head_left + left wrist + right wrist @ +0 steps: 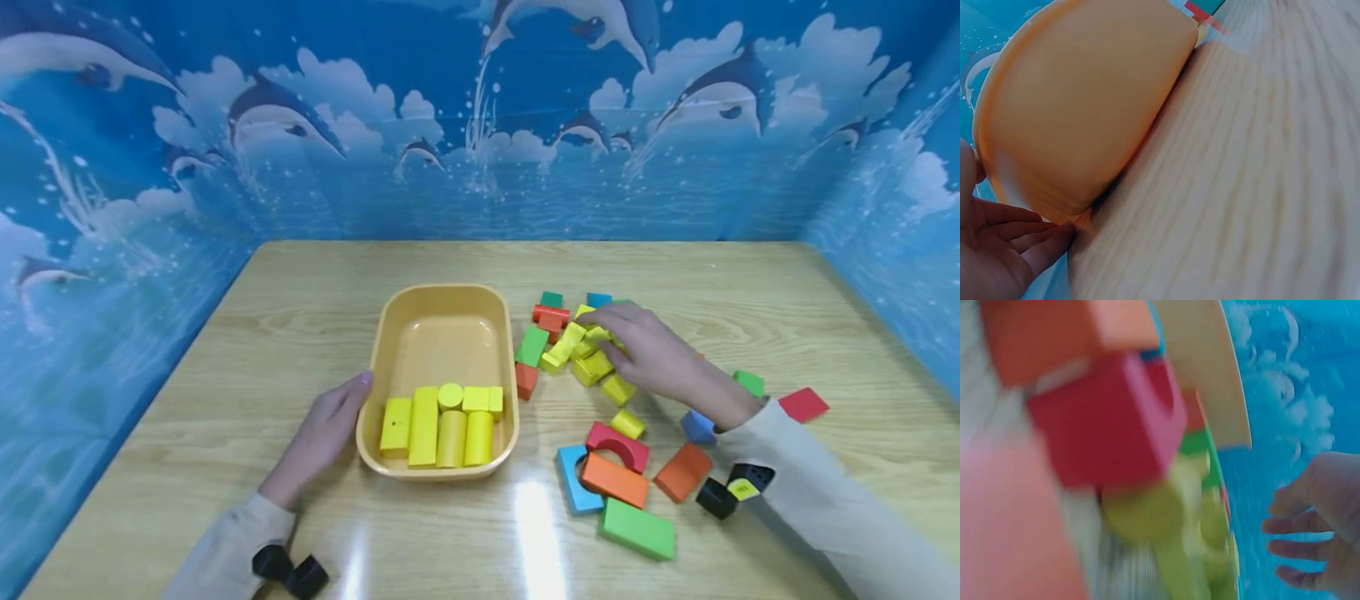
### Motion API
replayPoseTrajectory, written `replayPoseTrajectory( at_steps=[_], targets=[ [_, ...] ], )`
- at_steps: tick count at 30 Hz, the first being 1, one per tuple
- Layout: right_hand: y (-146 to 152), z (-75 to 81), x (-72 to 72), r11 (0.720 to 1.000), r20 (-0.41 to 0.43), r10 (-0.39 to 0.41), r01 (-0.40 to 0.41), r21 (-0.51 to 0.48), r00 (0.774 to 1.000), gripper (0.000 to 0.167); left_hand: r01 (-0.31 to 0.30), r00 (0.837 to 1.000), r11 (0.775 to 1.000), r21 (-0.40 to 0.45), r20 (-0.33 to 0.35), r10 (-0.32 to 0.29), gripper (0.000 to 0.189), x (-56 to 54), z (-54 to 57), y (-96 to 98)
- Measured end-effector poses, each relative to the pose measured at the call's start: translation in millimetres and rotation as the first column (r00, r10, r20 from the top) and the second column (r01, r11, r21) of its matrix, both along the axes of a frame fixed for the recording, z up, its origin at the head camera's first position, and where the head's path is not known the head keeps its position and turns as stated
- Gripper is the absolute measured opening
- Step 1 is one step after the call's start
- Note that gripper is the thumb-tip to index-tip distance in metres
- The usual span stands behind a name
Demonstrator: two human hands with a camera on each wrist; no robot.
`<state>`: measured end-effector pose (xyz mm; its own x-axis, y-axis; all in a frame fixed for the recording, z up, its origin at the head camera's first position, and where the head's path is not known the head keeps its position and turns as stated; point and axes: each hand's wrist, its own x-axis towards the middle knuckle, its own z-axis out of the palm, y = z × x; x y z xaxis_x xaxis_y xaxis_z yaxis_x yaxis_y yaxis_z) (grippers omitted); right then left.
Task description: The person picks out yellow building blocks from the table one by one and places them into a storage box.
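My left hand [327,427] grips the tray [456,337] at left; my right hand [648,346], loosely open, empty, is over yellow blocks [591,367] right of it, probably light, hard, best pinched by their sides.

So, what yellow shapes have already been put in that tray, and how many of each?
Cylinders on their sides: 2
Round piece, flat face up: 1
Straight-edged blocks: 4
Total visible in the tray: 7
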<state>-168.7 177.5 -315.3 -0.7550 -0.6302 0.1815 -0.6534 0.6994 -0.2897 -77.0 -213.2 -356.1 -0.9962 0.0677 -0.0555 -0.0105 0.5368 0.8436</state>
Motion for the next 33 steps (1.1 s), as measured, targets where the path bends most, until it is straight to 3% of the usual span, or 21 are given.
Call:
replayPoseTrajectory(
  at_steps=[6, 10, 15, 27, 33],
  targets=[
    [38, 1.6, -5.9, 0.982, 0.133, -0.112, 0.089, 0.169, 0.985, 0.051, -0.007, 1.0, 1.0, 0.012, 0.0, 0.007, 0.062, 1.9, -1.4, -0.5],
    [53, 3.6, -8.6, 0.966, 0.231, -0.124, 0.064, 0.252, 0.965, 0.065, -0.005, 1.0, 1.0, 0.006, -0.003, 0.005, 0.062, 2.4, -0.9, -0.7],
    [58, -1.6, -10.0, 0.961, 0.327, -0.142, 0.05, 0.272, 0.934, 0.078, -0.003, 1.0, 1.0, -0.005, -0.01, 0.003, 0.062, 1.8, -0.8, -1.0],
    [57, -9.7, -15.2, 0.964, 0.317, -0.192, 0.117, 0.24, 0.929, 0.078, -0.001, 1.0, 1.0, -0.005, -0.002, 0.001, 0.061, 2.2, 0.1, -0.5],
    [60, -0.9, -14.4, 0.978, 0.254, -0.16, 0.117, 0.175, 0.954, 0.078, 0.0, 1.0, 1.0, -0.014, 0.008, 0.0, 0.061, 1.9, 2.2, -1.4]
  ],
)
